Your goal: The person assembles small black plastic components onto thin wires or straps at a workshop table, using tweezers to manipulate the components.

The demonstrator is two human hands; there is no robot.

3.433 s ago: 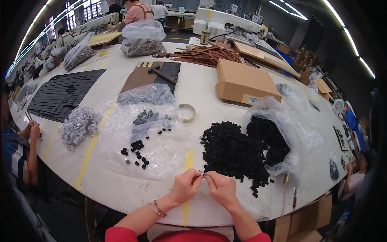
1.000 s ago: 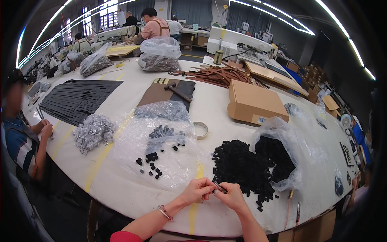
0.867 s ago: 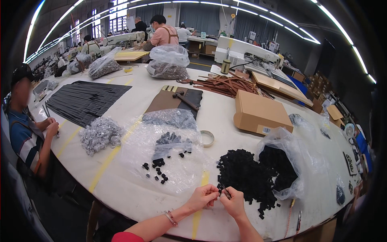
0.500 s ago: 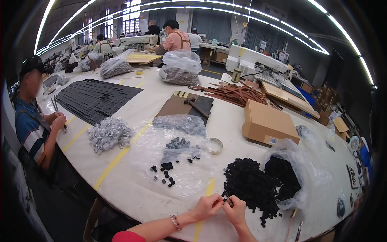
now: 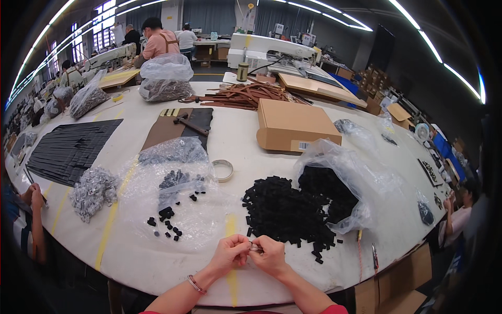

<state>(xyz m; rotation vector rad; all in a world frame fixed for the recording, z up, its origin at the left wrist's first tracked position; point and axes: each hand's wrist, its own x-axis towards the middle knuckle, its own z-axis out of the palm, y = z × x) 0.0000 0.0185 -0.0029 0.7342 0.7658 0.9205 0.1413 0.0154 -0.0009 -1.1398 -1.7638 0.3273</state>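
Observation:
My left hand (image 5: pixel 232 254) and my right hand (image 5: pixel 269 255) meet at the table's near edge, both closed in pinches. Between their fingertips shows a small dark piece with a glint of metal, too small to name. A bracelet (image 5: pixel 196 284) circles my left wrist. Just beyond my right hand lies a heap of small black pieces (image 5: pixel 272 206), spilling out of an open clear plastic bag (image 5: pixel 348 212). Ahead of my left hand, a flattened clear bag (image 5: pixel 141 209) has a few loose black pieces (image 5: pixel 166 213) on it.
A roll of tape (image 5: pixel 223 170), a cardboard box (image 5: pixel 298 125) and a hammer (image 5: pixel 191 124) on a mat stand farther off. Metal fittings (image 5: pixel 94 193) and black strips (image 5: pixel 73 149) lie left. A red-handled tool (image 5: pixel 375 257) lies right. Other people's hands (image 5: pixel 32 196) work at the left edge.
The view has swung to the right, so the table's things sit farther left. My hands have drawn closer together, and a person at the right edge has come into sight.

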